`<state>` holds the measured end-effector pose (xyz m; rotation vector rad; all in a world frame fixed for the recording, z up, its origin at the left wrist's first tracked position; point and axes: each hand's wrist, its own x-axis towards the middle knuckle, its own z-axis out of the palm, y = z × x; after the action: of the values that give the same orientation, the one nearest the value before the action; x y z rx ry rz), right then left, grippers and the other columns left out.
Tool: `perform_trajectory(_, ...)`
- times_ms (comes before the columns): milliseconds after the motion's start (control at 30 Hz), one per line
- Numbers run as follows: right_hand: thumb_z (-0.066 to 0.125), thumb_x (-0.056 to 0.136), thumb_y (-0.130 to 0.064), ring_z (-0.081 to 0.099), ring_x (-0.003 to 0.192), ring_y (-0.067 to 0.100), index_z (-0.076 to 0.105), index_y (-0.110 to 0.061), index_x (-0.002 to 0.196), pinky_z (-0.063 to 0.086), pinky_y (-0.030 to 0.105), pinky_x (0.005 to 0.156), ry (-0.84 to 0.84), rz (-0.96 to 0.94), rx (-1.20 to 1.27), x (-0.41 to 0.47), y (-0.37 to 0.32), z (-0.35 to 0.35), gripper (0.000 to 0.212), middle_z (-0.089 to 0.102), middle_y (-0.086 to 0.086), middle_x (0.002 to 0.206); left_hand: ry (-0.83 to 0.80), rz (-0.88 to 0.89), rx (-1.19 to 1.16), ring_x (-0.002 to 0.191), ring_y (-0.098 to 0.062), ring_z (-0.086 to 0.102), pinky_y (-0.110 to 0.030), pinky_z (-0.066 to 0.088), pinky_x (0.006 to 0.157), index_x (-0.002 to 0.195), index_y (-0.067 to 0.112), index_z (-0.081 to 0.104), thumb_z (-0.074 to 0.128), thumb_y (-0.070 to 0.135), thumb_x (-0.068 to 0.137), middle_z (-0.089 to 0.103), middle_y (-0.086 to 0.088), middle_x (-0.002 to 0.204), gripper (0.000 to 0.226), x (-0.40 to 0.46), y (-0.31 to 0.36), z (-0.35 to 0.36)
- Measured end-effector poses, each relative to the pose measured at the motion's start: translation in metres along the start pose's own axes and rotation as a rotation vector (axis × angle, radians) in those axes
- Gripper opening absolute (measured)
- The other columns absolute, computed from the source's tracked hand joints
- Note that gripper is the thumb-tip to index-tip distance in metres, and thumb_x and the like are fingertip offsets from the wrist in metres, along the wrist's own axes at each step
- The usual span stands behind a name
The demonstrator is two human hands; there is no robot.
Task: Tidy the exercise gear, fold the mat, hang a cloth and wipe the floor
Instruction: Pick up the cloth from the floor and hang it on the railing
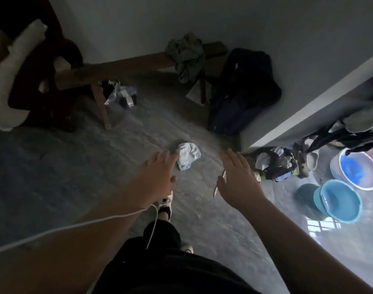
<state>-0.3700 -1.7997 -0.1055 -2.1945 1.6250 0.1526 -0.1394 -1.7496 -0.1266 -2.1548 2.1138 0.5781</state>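
You're standing over the grey floor, both arms stretched fwd and down, so my read is you're at the cloth-pickup step: either to hang it or to wipe with it, can't say which from here.

Largest first. The wooden bench runs along the wall at 11 to 12 o'clock, w/ a crumpled grey-green garment draped on its right end. A dark bag slumps against the wall corner at 1 o'clock. At 3 o'clock, past the wall edge, sit two blue basins and a heap of clothes. A clear plastic bag lies under the bench at 11.

The task's thing: a small light-blue cloth, bunched on the floor at 12 o'clock, dead ahead of your shoe.

Hands: left hand is spread flat, fingers straight, holding nothing; its fingertips appear just beside the cloth's left edge, maybe touching, can't tell. Right hand is likewise flat and empty, near the cloth's right side but apart from it. So the cloth sits btwn the two hands, closer to the left.

Next move, as I judge it: bend lower, bring the left fingers over the bunch and curl them round it. It's limp fabric, so take a full handful, not a corner.
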Motion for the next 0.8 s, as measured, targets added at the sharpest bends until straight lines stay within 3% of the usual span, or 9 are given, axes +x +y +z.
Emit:
perform_trajectory(267, 0.051, 0.091, -0.028, 0.0, 0.152, 0.023, 0.016, -0.024, 0.155, 0.016, 0.048, 0.122, -0.112, 0.042, 0.042, 0.158, 0.021, 0.011, 0.073, 0.007, 0.001, 0.165, -0.188, 0.095, 0.068, 0.144, -0.034, 0.03, -0.048, 0.038, 0.106, 0.151, 0.022, 0.024, 0.056, 0.04, 0.092, 0.026, -0.013, 0.159, 0.07, 0.174, -0.033, 0.001)
perform_trajectory(433, 0.052, 0.091, -0.027, 0.0, 0.152, 0.022, 0.014, -0.024, 0.155, 0.012, 0.044, 0.12, -0.164, 0.048, 0.089, 0.261, 0.053, 0.068, 0.074, 0.006, 0.0, 0.165, -0.256, 0.119, 0.05, 0.146, -0.032, 0.025, -0.049, 0.036, 0.109, 0.152, 0.022, 0.019, 0.053, 0.037, 0.094, 0.023, -0.012, 0.161, 0.069, 0.273, -0.048, 0.056)
perform_trajectory(567, 0.052, 0.088, -0.028, 0.002, 0.152, 0.024, 0.015, -0.024, 0.155, 0.013, 0.043, 0.121, -0.19, 0.041, 0.094, 0.348, 0.099, 0.184, 0.076, 0.008, 0.002, 0.165, -0.283, 0.069, 0.029, 0.147, -0.031, 0.022, -0.048, 0.036, 0.111, 0.151, 0.022, 0.016, 0.051, 0.034, 0.095, 0.018, -0.011, 0.162, 0.068, 0.36, -0.067, 0.169)
perform_trajectory(800, 0.048, 0.092, -0.029, 0.001, 0.152, 0.022, 0.012, -0.026, 0.155, 0.012, 0.041, 0.121, -0.255, -0.037, 0.003, 0.495, 0.213, 0.467, 0.073, 0.003, 0.0, 0.165, -0.273, 0.192, 0.187, 0.144, -0.034, 0.026, -0.046, 0.037, 0.11, 0.154, 0.021, 0.014, 0.051, 0.037, 0.092, 0.017, -0.012, 0.161, 0.074, 0.504, -0.113, 0.464)
